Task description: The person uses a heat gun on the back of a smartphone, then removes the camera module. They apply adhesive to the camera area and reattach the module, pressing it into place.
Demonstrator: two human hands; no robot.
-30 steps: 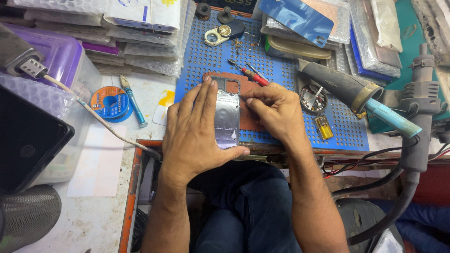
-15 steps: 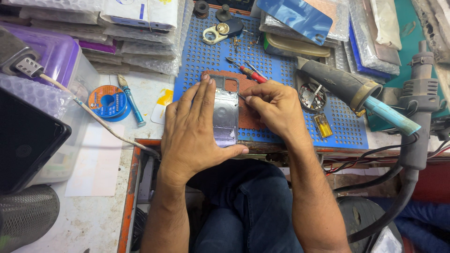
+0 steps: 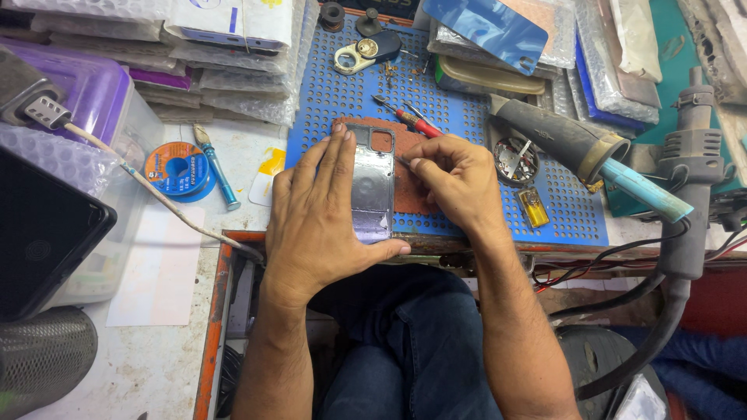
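Observation:
My left hand (image 3: pixel 327 214) lies flat over a phone frame with a shiny metal back (image 3: pixel 372 183), fingers along its left edge and thumb under its bottom end, pinning it to the blue perforated mat (image 3: pixel 459 109). Its camera cutout points away from me. My right hand (image 3: pixel 459 183) is curled at the phone's right edge, pinching a thin pointed tool (image 3: pixel 404 161) whose tip touches the frame's side. A brown pad (image 3: pixel 408 190) lies under the phone.
Red-handled tweezers (image 3: pixel 405 117) lie just behind the phone. A hot-air gun (image 3: pixel 576 152) and its hose sit at right, a small parts dish (image 3: pixel 513 159) beside my right hand. A blue solder reel (image 3: pixel 177 169), screwdriver (image 3: pixel 216 165), bubble-wrapped packs and a purple box are at left.
My right hand has shifted slightly up along the phone's right edge. My left hand still holds the phone in place.

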